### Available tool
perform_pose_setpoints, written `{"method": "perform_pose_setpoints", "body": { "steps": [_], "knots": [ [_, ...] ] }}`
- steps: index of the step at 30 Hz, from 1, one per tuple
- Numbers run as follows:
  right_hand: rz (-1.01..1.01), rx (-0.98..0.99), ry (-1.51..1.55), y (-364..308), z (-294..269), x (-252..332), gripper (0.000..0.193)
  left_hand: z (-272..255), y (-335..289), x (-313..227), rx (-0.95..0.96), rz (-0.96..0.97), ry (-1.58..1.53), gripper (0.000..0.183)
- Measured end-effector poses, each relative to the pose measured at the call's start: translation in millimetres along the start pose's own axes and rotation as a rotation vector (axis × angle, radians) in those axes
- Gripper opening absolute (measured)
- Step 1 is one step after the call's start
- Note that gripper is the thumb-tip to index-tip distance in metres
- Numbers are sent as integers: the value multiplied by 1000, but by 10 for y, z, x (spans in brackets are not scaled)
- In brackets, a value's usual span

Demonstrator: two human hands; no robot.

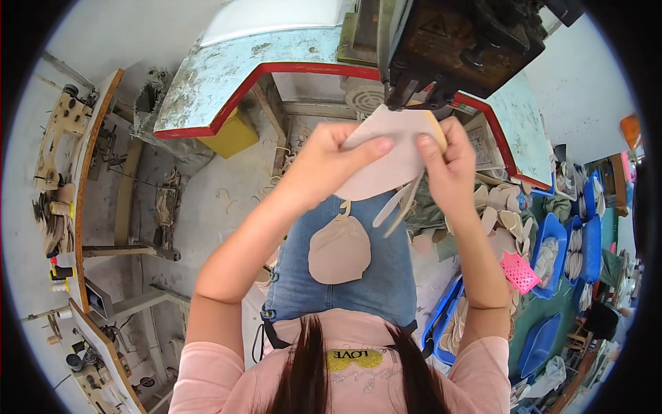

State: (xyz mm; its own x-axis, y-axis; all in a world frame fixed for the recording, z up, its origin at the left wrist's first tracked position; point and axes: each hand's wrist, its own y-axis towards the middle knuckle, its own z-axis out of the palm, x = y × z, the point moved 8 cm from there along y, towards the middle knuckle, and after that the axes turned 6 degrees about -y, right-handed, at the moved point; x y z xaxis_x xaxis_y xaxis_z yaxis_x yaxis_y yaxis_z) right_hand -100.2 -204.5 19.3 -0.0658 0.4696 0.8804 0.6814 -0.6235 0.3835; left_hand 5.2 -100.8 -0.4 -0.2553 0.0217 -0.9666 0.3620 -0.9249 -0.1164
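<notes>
Both hands hold a flat pale pinkish-beige shoe piece with a yellowish upper right edge, its top right under the dark machine head. My left hand grips its left side, thumb flat on the face and fingers hidden behind. Along the right edge my right hand pinches it between thumb and bent fingers. Narrow pale strips dangle below, near the right hand; where they are attached I cannot tell. A similar rounded beige piece lies on my jeans, with a small curled scrap at its top.
A worn pale-blue table with a red edge surrounds the machine. Below its left part is a yellow bin. Sewing machines line the left. At right are piled cut pieces, a pink basket and blue trays. Scraps litter the floor.
</notes>
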Motion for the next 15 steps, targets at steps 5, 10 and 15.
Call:
{"method": "perform_pose_setpoints", "body": {
  "steps": [5,10,15],
  "knots": [
    [177,328,187,-101,319,-76,24,-116,67,-170,48,7,8,23],
    [339,770,86,-404,205,-572,22,-91,-46,-116,32,-63,-204,22],
    [348,384,140,-198,-558,-550,16,50,-97,32,9,-36,-318,23]
  ]
}}
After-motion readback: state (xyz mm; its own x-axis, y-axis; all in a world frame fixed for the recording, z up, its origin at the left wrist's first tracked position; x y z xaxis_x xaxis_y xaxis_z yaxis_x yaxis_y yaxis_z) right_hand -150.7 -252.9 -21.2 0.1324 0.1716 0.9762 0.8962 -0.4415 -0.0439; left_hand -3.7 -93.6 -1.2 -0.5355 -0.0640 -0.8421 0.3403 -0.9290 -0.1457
